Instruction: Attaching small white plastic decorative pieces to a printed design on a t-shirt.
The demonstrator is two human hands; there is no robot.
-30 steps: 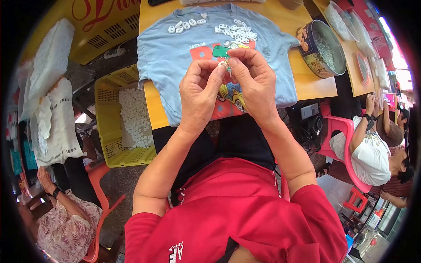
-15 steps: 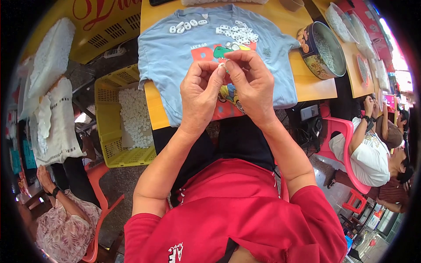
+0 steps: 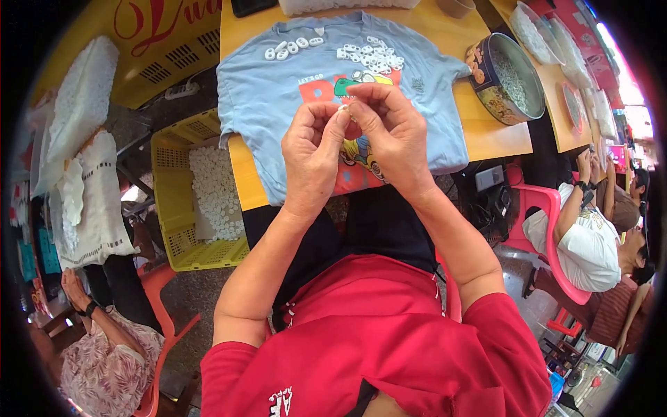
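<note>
Over a light blue printed T-shirt (image 3: 260, 90) spread on the table, my left hand (image 3: 308, 156) and my right hand (image 3: 392, 142) meet, thumbs and forefingers pinched together. Between the left fingertips shows a small white plastic piece (image 3: 343, 108). The right fingertips press close against it; whether they hold a separate part is hidden. Beyond my hands, several white oval plastic pieces with two holes (image 3: 292, 47) lie in a loose row on the shirt. To their right is a heap of smaller white plastic pieces (image 3: 372, 55).
A round tin (image 3: 481, 82) of small shiny parts stands on the wooden table (image 3: 497, 135) at right. Left of my lap sits a yellow crate (image 3: 170, 229) holding many white pieces. Clear containers (image 3: 531, 31) line another table. People sit on both sides.
Both hands have shifted slightly left in the picture, still pinched together. The view has moved a little; the pieces on the shirt look unchanged.
</note>
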